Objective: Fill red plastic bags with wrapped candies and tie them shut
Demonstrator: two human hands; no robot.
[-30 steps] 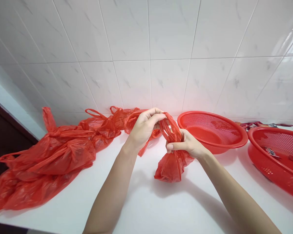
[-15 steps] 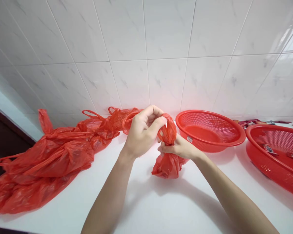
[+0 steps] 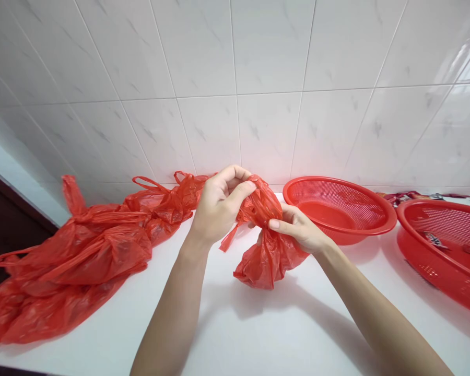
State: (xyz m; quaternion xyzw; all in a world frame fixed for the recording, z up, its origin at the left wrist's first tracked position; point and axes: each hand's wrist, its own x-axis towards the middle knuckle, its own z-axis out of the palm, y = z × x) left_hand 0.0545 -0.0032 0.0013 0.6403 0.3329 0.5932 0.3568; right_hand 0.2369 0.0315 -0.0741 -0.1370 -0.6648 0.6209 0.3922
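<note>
Both hands hold a red plastic bag (image 3: 268, 261) above the white tabletop. My left hand (image 3: 223, 201) pinches the twisted top of the bag between thumb and fingers. Lower down, my right hand (image 3: 300, 227) grips its gathered neck, the thumb across the front and the fingers mostly hidden behind. The bag's full lower part hangs below my right hand; its contents do not show. A loose strip of the bag sticks out to the lower left, under my left hand.
Several red plastic bags (image 3: 97, 250) lie heaped along the left of the white table (image 3: 235, 334). A red mesh basket (image 3: 337, 230) stands at back right. Nearer right, a second red basket (image 3: 434, 266) holds small wrapped packets (image 3: 434, 240). More packets (image 3: 407, 197) lie by the tiled wall.
My left hand has drawn the bag's top slightly left. My right thumb now presses the neck from the front, more of the bag's gathered part shows, and a loose strip has come into view.
</note>
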